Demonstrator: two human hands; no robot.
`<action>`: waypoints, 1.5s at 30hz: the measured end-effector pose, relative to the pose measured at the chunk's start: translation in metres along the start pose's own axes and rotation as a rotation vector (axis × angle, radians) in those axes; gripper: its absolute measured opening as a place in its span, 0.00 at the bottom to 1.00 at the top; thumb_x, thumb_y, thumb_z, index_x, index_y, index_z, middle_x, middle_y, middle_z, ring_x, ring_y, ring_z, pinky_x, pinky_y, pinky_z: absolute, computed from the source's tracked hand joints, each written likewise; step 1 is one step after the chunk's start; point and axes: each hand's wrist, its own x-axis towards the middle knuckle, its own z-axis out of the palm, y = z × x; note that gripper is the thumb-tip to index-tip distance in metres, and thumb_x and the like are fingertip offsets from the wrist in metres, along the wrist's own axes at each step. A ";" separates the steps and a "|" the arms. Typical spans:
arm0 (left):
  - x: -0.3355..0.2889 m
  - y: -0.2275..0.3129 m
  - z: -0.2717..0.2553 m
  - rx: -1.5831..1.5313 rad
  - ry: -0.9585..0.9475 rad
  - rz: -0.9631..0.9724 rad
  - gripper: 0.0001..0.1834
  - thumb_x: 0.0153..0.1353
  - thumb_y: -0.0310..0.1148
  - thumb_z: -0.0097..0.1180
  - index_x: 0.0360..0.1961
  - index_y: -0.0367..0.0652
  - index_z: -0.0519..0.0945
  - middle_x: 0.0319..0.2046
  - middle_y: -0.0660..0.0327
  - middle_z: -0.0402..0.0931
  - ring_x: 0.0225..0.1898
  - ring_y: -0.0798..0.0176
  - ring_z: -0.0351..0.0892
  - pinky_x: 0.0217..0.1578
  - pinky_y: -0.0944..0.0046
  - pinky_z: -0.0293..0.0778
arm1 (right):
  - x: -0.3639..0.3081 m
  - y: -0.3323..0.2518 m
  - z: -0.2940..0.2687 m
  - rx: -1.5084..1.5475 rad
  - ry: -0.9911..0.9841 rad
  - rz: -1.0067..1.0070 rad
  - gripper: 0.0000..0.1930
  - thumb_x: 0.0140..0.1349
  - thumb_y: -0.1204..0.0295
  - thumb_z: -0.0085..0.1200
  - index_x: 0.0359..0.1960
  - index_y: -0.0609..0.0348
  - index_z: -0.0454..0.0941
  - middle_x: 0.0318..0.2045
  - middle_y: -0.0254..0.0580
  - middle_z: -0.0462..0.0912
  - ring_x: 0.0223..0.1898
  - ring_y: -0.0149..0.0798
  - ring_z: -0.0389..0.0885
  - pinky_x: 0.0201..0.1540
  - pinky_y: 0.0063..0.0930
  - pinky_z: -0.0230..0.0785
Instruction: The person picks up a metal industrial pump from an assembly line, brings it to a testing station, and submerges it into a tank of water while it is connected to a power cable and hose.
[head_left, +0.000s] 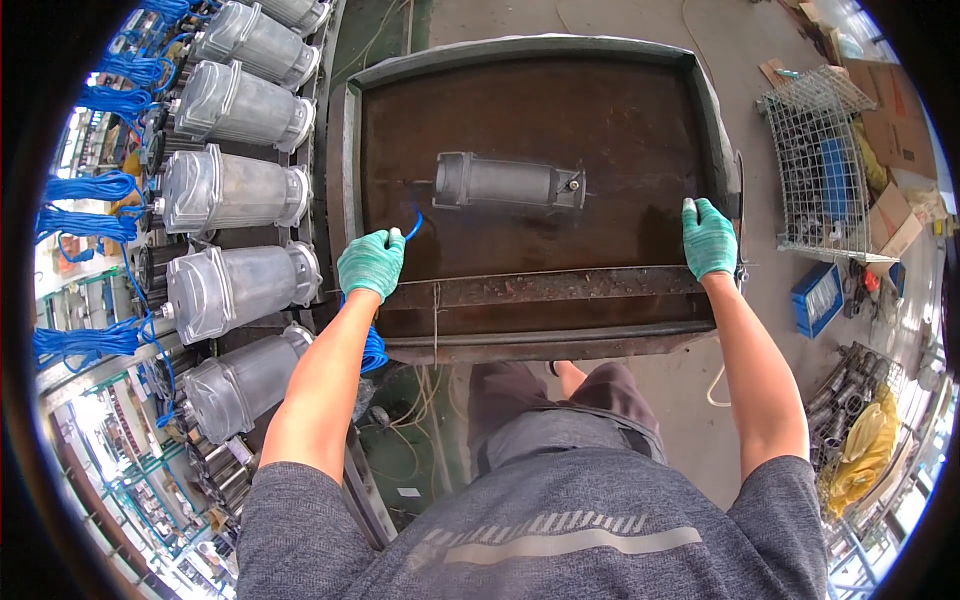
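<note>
In front of me is a metal tank (530, 352) holding brownish liquid. A grey, ribbed cylindrical motor housing (505, 182) lies on its side in the liquid, a small round fitting at its right end. My left hand (370, 264), in a green glove, is closed over the tank's left rim. A blue cable (414, 226) curves out of the liquid to its thumb; whether the hand also grips the cable is hidden. Likewise gloved, my right hand (709, 240) closes around the right rim, thumb on the inner side. Both hands are apart from the housing.
A rusty crossbar (560, 287) spans the tank's near part. To the left, several similar grey housings (235, 188) stand in a row with coiled blue cables (90, 188). On the right are a wire cage (825, 170), a blue crate (817, 298) and a yellow sack (865, 450).
</note>
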 end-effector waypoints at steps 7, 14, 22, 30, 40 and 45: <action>-0.001 -0.001 0.000 -0.015 0.022 0.010 0.25 0.70 0.55 0.46 0.32 0.50 0.86 0.34 0.48 0.84 0.39 0.38 0.83 0.43 0.40 0.77 | 0.000 -0.003 -0.003 0.013 0.001 -0.007 0.20 0.75 0.54 0.48 0.35 0.58 0.79 0.34 0.60 0.83 0.38 0.66 0.81 0.41 0.56 0.73; -0.001 0.001 -0.001 -0.017 0.015 0.004 0.25 0.70 0.55 0.46 0.32 0.49 0.86 0.34 0.48 0.84 0.39 0.38 0.83 0.43 0.40 0.77 | 0.000 0.001 0.001 0.010 0.022 -0.008 0.20 0.75 0.53 0.48 0.35 0.57 0.79 0.34 0.61 0.83 0.39 0.67 0.81 0.42 0.56 0.73; 0.000 0.002 -0.001 -0.003 0.024 0.017 0.25 0.71 0.55 0.45 0.32 0.49 0.86 0.34 0.47 0.84 0.39 0.38 0.83 0.42 0.41 0.77 | 0.002 0.004 0.002 -0.023 0.000 0.005 0.20 0.74 0.52 0.47 0.37 0.57 0.79 0.35 0.61 0.84 0.39 0.67 0.81 0.42 0.56 0.74; -0.002 0.002 -0.002 -0.017 0.021 0.005 0.24 0.71 0.55 0.46 0.31 0.49 0.86 0.33 0.48 0.84 0.39 0.38 0.83 0.42 0.41 0.77 | 0.000 0.002 0.001 -0.019 0.022 0.016 0.21 0.74 0.51 0.47 0.38 0.58 0.79 0.36 0.62 0.84 0.40 0.67 0.81 0.43 0.57 0.74; -0.002 -0.002 -0.005 -0.050 -0.009 -0.007 0.25 0.71 0.55 0.47 0.32 0.49 0.86 0.34 0.48 0.85 0.39 0.39 0.84 0.43 0.41 0.77 | 0.001 0.002 0.003 -0.019 0.009 0.016 0.20 0.74 0.52 0.47 0.40 0.57 0.80 0.34 0.63 0.84 0.37 0.68 0.82 0.42 0.57 0.74; -0.003 -0.006 -0.006 -0.084 -0.010 0.013 0.25 0.71 0.55 0.46 0.32 0.49 0.87 0.34 0.49 0.85 0.39 0.40 0.84 0.43 0.42 0.77 | 0.002 -0.002 0.002 -0.009 0.003 -0.013 0.20 0.74 0.53 0.48 0.40 0.59 0.79 0.33 0.65 0.84 0.37 0.68 0.82 0.41 0.57 0.73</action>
